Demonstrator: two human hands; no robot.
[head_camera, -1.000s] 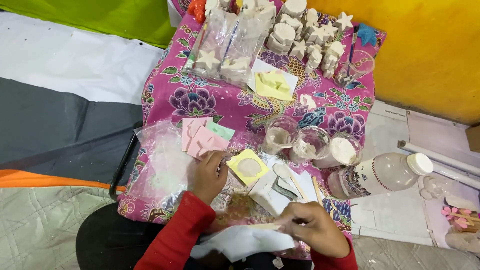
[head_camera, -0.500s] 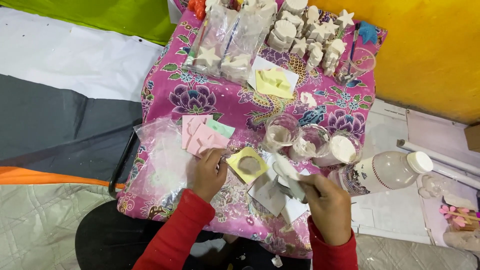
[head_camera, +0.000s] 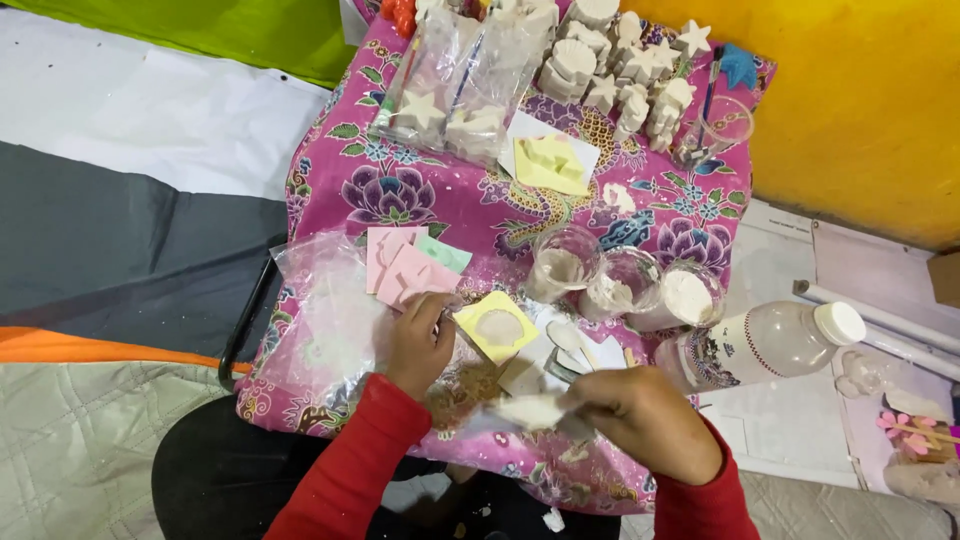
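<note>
A yellow mould (head_camera: 497, 327) was steadied at its left edge by the curled fingers of the left hand (head_camera: 420, 340). A pale soft piece (head_camera: 528, 410) was pinched in the right hand (head_camera: 640, 420), just left of its fingertips, its long axis running sideways, lying near and below the mould.

Glossy clear plastic bags (head_camera: 330, 320) — matt floral cotton-like cloth (head_camera: 440, 200).

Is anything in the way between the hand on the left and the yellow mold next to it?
No. The left hand already rests against the yellow mold on the pink flowered cloth. The pink molds lie beyond the hand, not between them.
</note>
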